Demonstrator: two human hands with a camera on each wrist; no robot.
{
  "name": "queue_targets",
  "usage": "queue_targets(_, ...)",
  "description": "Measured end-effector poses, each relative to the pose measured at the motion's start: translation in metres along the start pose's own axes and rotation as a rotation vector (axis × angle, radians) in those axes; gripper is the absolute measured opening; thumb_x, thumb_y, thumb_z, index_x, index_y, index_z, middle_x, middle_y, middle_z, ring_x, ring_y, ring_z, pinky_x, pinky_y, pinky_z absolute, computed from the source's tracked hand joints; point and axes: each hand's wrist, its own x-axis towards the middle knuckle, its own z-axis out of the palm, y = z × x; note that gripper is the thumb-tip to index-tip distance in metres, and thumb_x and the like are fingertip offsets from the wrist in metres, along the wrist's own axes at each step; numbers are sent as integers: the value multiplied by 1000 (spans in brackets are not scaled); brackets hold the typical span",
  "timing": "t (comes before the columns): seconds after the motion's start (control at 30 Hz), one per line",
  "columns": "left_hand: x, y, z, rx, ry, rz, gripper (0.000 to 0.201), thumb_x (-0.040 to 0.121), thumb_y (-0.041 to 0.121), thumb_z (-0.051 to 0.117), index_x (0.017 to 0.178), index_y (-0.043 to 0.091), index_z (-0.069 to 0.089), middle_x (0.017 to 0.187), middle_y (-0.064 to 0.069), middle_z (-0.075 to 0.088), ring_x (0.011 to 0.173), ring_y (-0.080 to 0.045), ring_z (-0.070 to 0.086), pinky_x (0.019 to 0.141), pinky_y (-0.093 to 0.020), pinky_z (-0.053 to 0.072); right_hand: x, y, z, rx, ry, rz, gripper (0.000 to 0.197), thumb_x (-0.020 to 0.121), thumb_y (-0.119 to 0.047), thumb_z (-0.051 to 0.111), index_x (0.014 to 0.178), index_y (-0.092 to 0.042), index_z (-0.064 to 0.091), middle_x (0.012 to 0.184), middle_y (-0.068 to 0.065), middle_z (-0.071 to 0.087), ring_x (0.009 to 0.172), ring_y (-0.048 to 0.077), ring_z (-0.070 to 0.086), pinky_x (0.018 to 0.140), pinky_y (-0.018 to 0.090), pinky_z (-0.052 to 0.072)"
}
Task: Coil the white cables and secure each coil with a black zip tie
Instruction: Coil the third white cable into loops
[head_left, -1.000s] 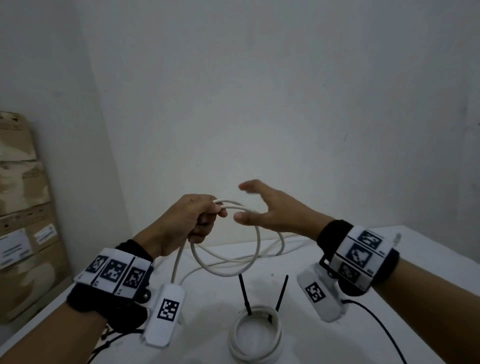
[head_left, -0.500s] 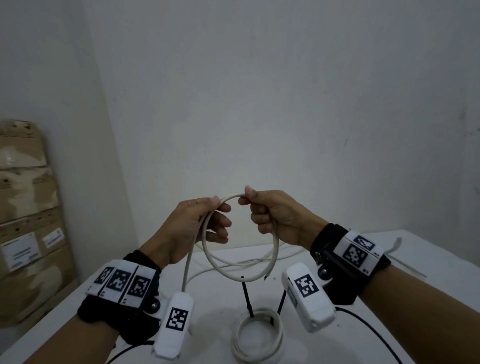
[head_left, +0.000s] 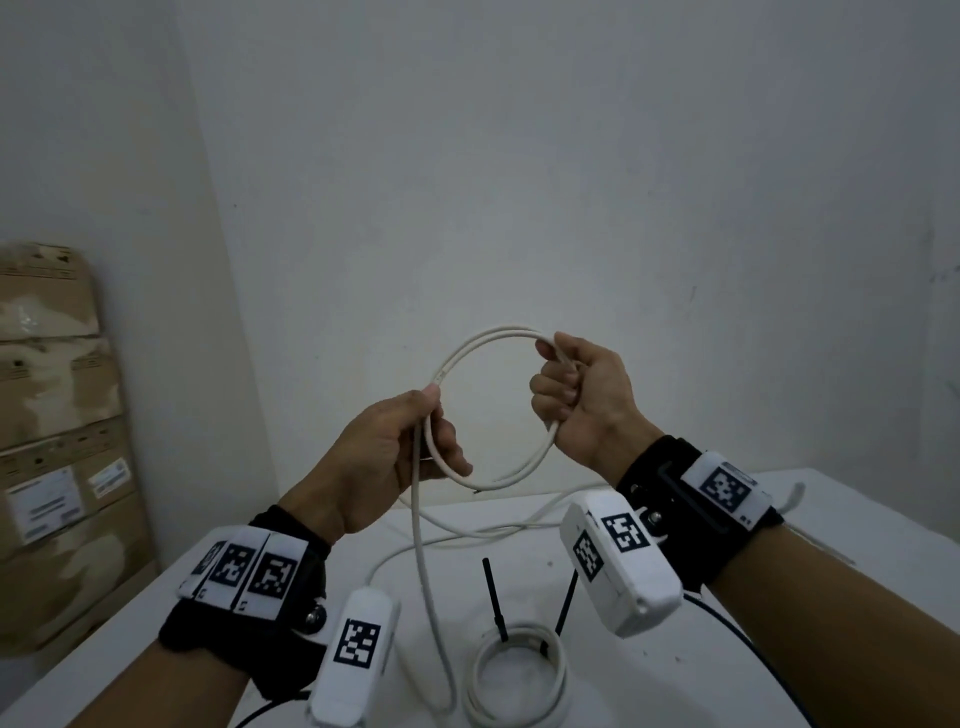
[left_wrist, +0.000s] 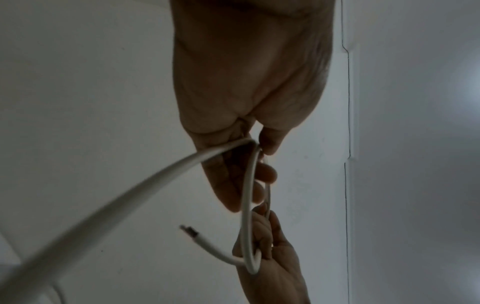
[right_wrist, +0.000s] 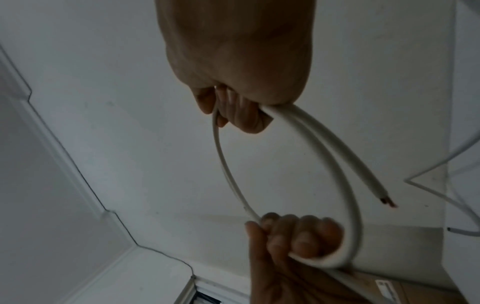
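A white cable (head_left: 483, 340) forms a loop held up in the air before the wall. My left hand (head_left: 410, 441) grips the loop's left side, with the loose length (head_left: 423, 571) hanging down from it to the table. My right hand (head_left: 576, 395) is fisted around the loop's right side. The cut cable end (head_left: 480, 487) sticks out at the loop's bottom, also visible as the cable end (left_wrist: 191, 232) and the cable end (right_wrist: 387, 202). On the table lies a finished white coil (head_left: 517, 675) bound by two black zip ties (head_left: 493, 597).
The white table (head_left: 727, 675) carries more loose white cable (head_left: 467, 535) near the wall. Stacked cardboard boxes (head_left: 52, 441) stand at the left beside the table. A white zip-tie-like strip (head_left: 795, 496) lies at the table's right edge. Bare wall fills the background.
Both hands rose with the cable. The right hand, open a second ago, took hold of the loop and moved right, widening the loop to a second turn.
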Motion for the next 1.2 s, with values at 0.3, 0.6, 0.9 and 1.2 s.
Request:
queue_targets(0.3,-2,-12,8,-133,159,53,22,96,20,50,83,5,60,65,-6,58,61,-17,63,64,-33,60,-6,14,-1,-67,95,-107,26,91,-26,53,67,-15,48,45,-7,25,34,8,19,31,16,17)
queue_targets(0.6,-14,-28,5,-156,124,-26,34,93,34,49,83,3,61,82,-16,68,81,-27,68,71,-42,60,-3,6,3,72,196,-177,37,90,-31,54,59,-20,36,44,-7,21,35,9,16,33,17,15)
queue_targets(0.9,-24,-53,30,-80,33,-234,54,86,45,51,115,0,59,106,-19,71,91,-29,70,73,-40,58,-6,18,-1,126,179,-153,46,92,-39,50,56,-22,29,42,-7,19,34,10,14,33,18,13)
queue_targets(1.2,-19,-58,32,-456,210,-39,29,97,22,46,104,0,63,101,-18,72,92,-27,71,78,-42,59,-11,39,-13,-144,333,-176,40,97,-41,48,67,-16,40,49,-3,28,39,10,26,38,22,29)
